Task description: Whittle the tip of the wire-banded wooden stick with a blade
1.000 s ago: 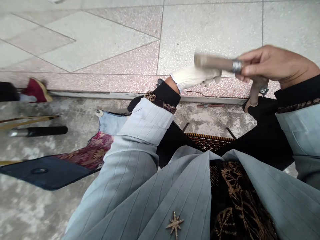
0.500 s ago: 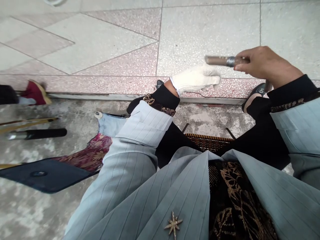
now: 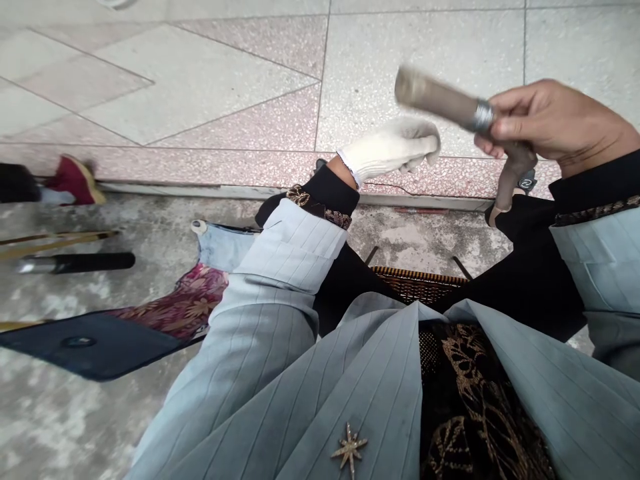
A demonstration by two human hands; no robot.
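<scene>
My left hand (image 3: pixel 395 148), in a white knit glove, is held out over the pinkish edge of the tiled step. Its fingers are pressed together and curled; whatever may be inside them is hidden. My bare right hand (image 3: pixel 555 127) grips a bent, brown-grey wooden-looking stick (image 3: pixel 437 98) bound with a silvery wire band. The stick's thick end is raised, blurred, above and just beyond the gloved fingers, apart from them. Its thinner bent part (image 3: pixel 513 170) hangs below my right hand.
A woven seat (image 3: pixel 420 283) shows between my legs. On the rough concrete at left lie a black-handled tool (image 3: pixel 95 263), yellowish sticks (image 3: pixel 60 241) and a dark blue flat piece (image 3: pixel 95 343) beside patterned red fabric (image 3: pixel 185 297). Another person's red shoe (image 3: pixel 75 181) is at far left.
My right hand has tilted the stick, so its thick end has risen and its bent lower part shows more. My gloved left hand has stayed nearly in place.
</scene>
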